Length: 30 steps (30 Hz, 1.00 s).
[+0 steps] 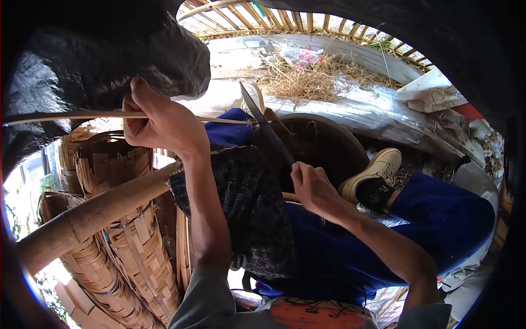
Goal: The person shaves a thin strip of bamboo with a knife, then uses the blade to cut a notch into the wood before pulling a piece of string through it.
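Observation:
My left hand [159, 123] is closed round a thin pale strip [71, 116], which runs out to the left edge and, on the other side, towards the knife. In my right hand [315, 186] is the handle end of a long dark knife [266, 123], its blade slanting up and left. The strip's right end lies close to the blade; whether they touch I cannot tell. A dark patterned cloth [246, 208] covers my lap, over blue trousers [444, 219]. Beyond the knife sits a dark round basin [334, 148].
Tall woven bamboo baskets [129, 247] stand at the left, with a thick bamboo pole [93, 214] across them. Dry straw [307, 79] lies at the back. Black plastic sheeting [109, 60] hangs at the upper left. My shoe [378, 170] is right of the basin.

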Motion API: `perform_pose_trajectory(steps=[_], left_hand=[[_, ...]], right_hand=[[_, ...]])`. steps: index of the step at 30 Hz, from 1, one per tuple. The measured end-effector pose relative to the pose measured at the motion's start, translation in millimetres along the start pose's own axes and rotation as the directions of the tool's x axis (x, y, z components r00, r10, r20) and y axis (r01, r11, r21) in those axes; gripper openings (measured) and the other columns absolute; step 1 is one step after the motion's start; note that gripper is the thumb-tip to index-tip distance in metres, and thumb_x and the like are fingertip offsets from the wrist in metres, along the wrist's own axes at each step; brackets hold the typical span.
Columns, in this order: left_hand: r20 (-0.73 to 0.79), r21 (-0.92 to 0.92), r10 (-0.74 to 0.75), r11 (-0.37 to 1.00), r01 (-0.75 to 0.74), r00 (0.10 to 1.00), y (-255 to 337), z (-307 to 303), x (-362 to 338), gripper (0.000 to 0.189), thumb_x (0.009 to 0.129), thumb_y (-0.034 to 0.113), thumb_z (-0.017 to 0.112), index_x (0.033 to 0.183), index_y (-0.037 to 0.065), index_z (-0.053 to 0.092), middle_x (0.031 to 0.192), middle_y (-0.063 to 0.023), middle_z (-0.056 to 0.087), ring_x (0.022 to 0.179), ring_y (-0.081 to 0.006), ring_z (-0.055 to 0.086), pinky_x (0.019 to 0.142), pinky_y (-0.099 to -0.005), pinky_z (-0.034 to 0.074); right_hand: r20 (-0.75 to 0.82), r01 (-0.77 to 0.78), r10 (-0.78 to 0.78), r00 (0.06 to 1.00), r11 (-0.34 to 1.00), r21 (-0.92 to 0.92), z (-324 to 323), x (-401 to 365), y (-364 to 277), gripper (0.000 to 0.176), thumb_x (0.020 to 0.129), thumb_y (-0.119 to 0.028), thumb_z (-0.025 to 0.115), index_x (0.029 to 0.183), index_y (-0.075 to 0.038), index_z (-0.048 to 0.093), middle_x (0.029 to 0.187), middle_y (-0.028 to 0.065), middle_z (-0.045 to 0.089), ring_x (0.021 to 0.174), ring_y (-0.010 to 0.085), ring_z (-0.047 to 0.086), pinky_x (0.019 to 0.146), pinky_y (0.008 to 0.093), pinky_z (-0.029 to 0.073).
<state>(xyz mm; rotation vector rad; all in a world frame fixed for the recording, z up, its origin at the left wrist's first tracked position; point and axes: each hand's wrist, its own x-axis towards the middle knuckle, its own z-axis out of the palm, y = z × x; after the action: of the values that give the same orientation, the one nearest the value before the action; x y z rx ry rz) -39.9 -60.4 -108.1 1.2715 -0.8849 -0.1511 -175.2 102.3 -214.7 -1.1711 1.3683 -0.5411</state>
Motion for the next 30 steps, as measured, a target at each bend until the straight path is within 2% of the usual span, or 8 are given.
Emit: perform_pose_trajectory(steps=[2,7,9,10,12,18,22,30], left_hand=[[0.043,-0.020,0.056,0.998,-0.055,0.998,-2.9,0.1,0.3,0.044,0.082,0.015,0.057,0.049,0.011,0.027,0.047,0.0073,0.022,0.048,-0.0051,0.019,0.049,-0.0259,0.016],[0.097,-0.076,0.077,0.995,-0.070,0.992,-0.2,2.4,-0.5,0.049,0.087,0.020,0.052,0.049,0.012,0.024,0.045,0.0065,0.023,0.044,-0.0045,0.018,0.046,-0.0251,0.014],[0.187,-0.211,0.200,0.964,-0.159,0.962,-5.7,-2.5,4.7,0.053,0.093,0.027,0.047,0.049,0.013,0.021,0.043,0.0052,0.022,0.042,-0.0051,0.017,0.044,-0.0254,0.012],[0.189,-0.212,0.202,0.964,-0.161,0.961,-7.6,-4.6,6.8,0.053,0.093,0.027,0.047,0.049,0.013,0.021,0.043,0.0052,0.022,0.042,-0.0051,0.017,0.044,-0.0254,0.012],[0.248,-0.258,0.243,0.950,-0.177,0.938,-10.3,-8.7,9.2,0.055,0.096,0.031,0.042,0.050,0.014,0.018,0.043,0.0041,0.022,0.042,-0.0058,0.017,0.044,-0.0258,0.012],[0.262,-0.294,0.238,0.943,-0.158,0.935,-16.1,-18.9,17.1,0.054,0.096,0.030,0.042,0.052,0.016,0.013,0.046,0.0046,0.017,0.044,-0.0068,0.014,0.045,-0.0261,0.014],[0.253,-0.324,0.186,0.941,-0.098,0.950,-16.3,-24.8,17.2,0.052,0.096,0.028,0.042,0.053,0.017,0.015,0.047,0.0048,0.015,0.044,-0.0072,0.013,0.045,-0.0258,0.016],[0.309,-0.379,0.236,0.919,-0.109,0.921,-19.2,-32.9,17.2,0.047,0.097,0.025,0.036,0.054,0.015,0.018,0.048,0.0036,0.018,0.044,-0.0063,0.014,0.043,-0.0250,0.016]], right_hand=[[-0.005,0.000,-0.001,1.000,0.989,-0.149,-5.5,2.9,21.0,0.034,0.096,-0.019,0.036,0.072,0.002,0.048,0.044,0.0124,0.046,0.038,0.0240,0.051,0.038,0.0373,0.036],[0.049,-0.091,0.093,0.994,0.995,-0.051,-31.3,2.0,-30.2,0.038,0.097,-0.023,0.033,0.072,0.000,0.049,0.045,0.0106,0.044,0.035,0.0216,0.047,0.040,0.0372,0.036],[0.088,-0.084,0.069,0.994,0.981,0.177,-39.8,3.5,-45.1,0.040,0.097,-0.027,0.030,0.074,-0.001,0.049,0.045,0.0077,0.042,0.036,0.0175,0.046,0.038,0.0339,0.037],[0.087,-0.083,0.068,0.994,0.980,0.181,-42.8,2.1,-51.6,0.040,0.097,-0.027,0.030,0.074,-0.001,0.049,0.045,0.0077,0.042,0.036,0.0175,0.046,0.038,0.0339,0.037],[0.235,-0.282,0.205,0.950,0.887,0.365,-48.2,-0.1,-60.1,0.041,0.097,-0.031,0.027,0.077,-0.003,0.049,0.046,0.0042,0.041,0.038,0.0122,0.045,0.037,0.0291,0.039],[0.225,-0.433,0.370,0.901,0.788,0.437,-23.5,10.6,3.3,0.043,0.096,-0.039,0.023,0.081,-0.005,0.046,0.051,0.0000,0.043,0.037,0.0075,0.041,0.034,0.0240,0.036],[0.439,-0.630,0.456,0.774,0.623,0.464,-24.1,9.7,9.5,0.040,0.095,-0.036,0.023,0.083,-0.005,0.045,0.052,-0.0002,0.042,0.037,0.0084,0.041,0.035,0.0237,0.036],[0.629,-0.616,0.206,0.750,0.565,0.549,-30.3,-3.3,-35.4,0.039,0.096,-0.033,0.019,0.083,-0.006,0.043,0.051,-0.0007,0.037,0.036,0.0083,0.037,0.035,0.0257,0.037]])
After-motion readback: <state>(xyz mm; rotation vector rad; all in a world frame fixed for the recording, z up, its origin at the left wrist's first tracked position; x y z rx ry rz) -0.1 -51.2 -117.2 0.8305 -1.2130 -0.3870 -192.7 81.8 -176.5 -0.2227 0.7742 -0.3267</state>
